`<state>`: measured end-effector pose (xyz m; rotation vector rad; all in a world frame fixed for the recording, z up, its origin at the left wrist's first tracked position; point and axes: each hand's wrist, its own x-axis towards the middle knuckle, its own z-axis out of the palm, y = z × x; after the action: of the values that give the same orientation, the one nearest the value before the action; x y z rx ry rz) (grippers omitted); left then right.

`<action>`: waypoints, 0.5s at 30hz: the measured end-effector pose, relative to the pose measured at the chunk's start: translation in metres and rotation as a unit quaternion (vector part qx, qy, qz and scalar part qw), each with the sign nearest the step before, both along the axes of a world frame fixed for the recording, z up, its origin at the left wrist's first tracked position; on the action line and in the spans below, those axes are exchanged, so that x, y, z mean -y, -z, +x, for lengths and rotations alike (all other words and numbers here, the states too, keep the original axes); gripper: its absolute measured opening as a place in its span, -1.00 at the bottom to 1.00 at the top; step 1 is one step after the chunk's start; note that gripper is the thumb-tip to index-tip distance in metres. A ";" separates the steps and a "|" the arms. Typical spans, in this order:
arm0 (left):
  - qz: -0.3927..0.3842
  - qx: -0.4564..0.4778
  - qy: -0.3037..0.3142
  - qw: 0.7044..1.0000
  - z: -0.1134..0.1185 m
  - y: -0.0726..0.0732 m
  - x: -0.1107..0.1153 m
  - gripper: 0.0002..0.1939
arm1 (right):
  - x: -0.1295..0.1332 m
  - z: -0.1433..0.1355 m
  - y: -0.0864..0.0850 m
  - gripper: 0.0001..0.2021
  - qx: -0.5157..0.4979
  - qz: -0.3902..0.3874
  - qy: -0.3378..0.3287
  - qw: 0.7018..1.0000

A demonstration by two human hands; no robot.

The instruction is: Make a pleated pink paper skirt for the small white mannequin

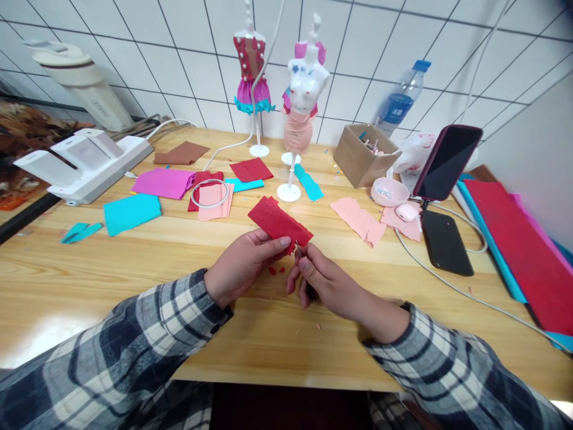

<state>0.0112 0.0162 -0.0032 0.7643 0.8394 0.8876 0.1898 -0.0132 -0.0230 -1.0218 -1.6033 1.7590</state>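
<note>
My left hand (244, 258) pinches a folded strip of red crepe paper (280, 222) between thumb and fingers, above the table. At the paper's lower right edge, my right hand (329, 278) grips a small pair of scissors (299, 249). Their thin metal tip touches the red edge, and most of the handle is hidden in my fingers. Small red scraps (273, 271) lie on the wood just below. Behind the paper stands a white mini dress form (308, 89) with a pink wrapped skirt. Another form (253, 71) wears a red, brown and purple outfit with a turquoise hem.
Coloured paper pieces, including purple (163, 182), turquoise (132, 214) and pink (358, 220), lie about the wooden table (147, 257). A cardboard box (362, 155), pink bowl (389, 192), propped phone (450, 161) and black phone (446, 242) stand or lie right. White chargers (96, 164) sit left.
</note>
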 end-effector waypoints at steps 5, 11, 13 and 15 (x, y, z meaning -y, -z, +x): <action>0.006 0.003 0.008 1.000 0.000 0.002 0.000 -0.86 | -0.001 0.001 0.004 -0.67 0.001 0.012 0.001 1.000; 0.003 -0.004 0.006 1.000 0.000 0.002 0.000 -0.85 | -0.001 0.000 0.003 -0.72 0.012 0.000 0.005 1.000; 0.002 -0.008 -0.003 1.000 -0.001 0.003 -0.001 -0.85 | -0.002 0.002 0.000 -0.74 0.023 -0.003 -0.005 1.000; 0.011 -0.009 -0.021 1.000 -0.003 0.003 -0.004 -0.86 | -0.002 0.005 -0.002 -0.74 0.034 -0.012 -0.024 0.999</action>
<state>0.0085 0.0198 -0.0061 0.7769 0.8652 0.9297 0.1948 -0.0116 -0.0207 -1.0739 -1.6648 1.7974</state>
